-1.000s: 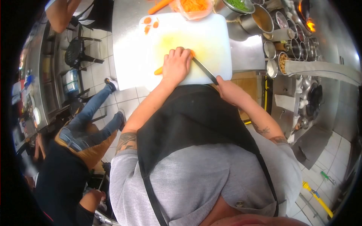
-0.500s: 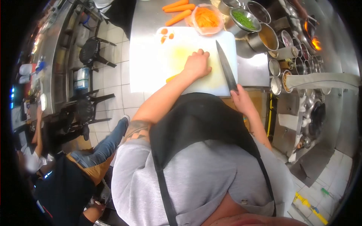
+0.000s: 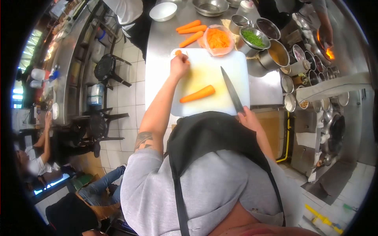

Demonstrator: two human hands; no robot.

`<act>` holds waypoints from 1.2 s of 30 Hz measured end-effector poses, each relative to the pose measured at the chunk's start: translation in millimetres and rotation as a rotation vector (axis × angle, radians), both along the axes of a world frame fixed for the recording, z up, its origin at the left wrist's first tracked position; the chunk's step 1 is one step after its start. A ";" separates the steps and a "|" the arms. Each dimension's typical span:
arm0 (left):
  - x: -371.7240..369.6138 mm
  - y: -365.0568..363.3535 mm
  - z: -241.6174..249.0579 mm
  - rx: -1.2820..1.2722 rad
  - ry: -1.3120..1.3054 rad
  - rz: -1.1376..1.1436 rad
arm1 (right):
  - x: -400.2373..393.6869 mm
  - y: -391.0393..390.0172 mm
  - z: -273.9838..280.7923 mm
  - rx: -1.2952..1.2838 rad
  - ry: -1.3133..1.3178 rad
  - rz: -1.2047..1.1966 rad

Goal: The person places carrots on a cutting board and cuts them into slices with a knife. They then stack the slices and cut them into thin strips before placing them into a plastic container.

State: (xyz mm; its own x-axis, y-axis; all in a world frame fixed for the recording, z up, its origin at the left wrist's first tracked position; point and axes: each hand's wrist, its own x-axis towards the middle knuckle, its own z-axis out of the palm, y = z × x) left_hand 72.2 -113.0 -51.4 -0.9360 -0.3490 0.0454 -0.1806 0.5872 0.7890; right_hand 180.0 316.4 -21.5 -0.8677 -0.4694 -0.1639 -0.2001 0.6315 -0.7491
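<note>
My left hand (image 3: pixel 180 65) is over the upper left corner of the white cutting board (image 3: pixel 236 63), fingers curled together beside small carrot ends (image 3: pixel 178 52); whatever is between the fingertips is hidden. One peeled carrot (image 3: pixel 197 94) lies slanted across the lower part of the board, below that hand. At the board's lower right edge, my right hand (image 3: pixel 250 119) is closed round the handle of a large knife (image 3: pixel 231 89). The blade rests over the board and points up and to the left.
Beyond the board are whole carrots (image 3: pixel 191 29), a bag of carrot peelings (image 3: pixel 217 40), a white bowl (image 3: pixel 163 11) and a bowl of chopped greens (image 3: pixel 252 38). Pots and a flame (image 3: pixel 330 53) stand right. Other people stand ahead and left.
My left hand has moved left and away from me, from the board's middle to its upper left corner, uncovering the carrot. The knife stays in my right hand. The view has shifted.
</note>
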 end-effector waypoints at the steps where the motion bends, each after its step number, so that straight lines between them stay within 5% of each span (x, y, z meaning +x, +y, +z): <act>1: 2.8 -3.5 -0.1 -0.016 -0.006 0.035 | -1.3 0.6 -2.0 0.026 -0.016 0.008; 4: 29.5 9.3 11.1 -0.426 0.179 0.034 | -7.8 -0.4 2.9 0.111 -0.051 0.035; 7: 81.4 57.0 40.3 -0.325 0.050 -0.238 | -11.0 -12.1 27.2 0.188 -0.050 0.043; 10: 96.4 91.0 55.8 -0.402 -0.361 -0.588 | -16.4 -18.5 35.1 0.256 -0.079 0.039; 14: 87.0 96.1 41.5 -0.492 -0.096 -0.710 | -19.0 -18.0 34.9 0.264 -0.066 0.019; 19: 87.7 98.1 34.1 -0.438 0.311 -0.627 | -1.8 -29.2 44.5 0.305 -0.012 -0.045; 25: 92.4 109.4 21.3 -0.209 0.276 -0.656 | 20.3 -33.1 35.5 0.345 0.037 0.028; 31: 101.9 126.4 11.3 -0.482 0.379 -0.518 | 34.8 -39.1 37.1 0.340 0.096 -0.069; 36: 97.1 126.1 2.2 -0.449 0.371 -0.533 | 42.4 -43.4 23.1 0.327 0.015 -0.088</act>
State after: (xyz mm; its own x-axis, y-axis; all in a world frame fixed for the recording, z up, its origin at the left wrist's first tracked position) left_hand 169.3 13.0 -49.2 -0.8679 0.2683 0.4179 0.4436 0.7972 0.4095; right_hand 222.4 273.0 1.6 -0.9059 -0.3177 -0.2800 -0.1443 0.8532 -0.5012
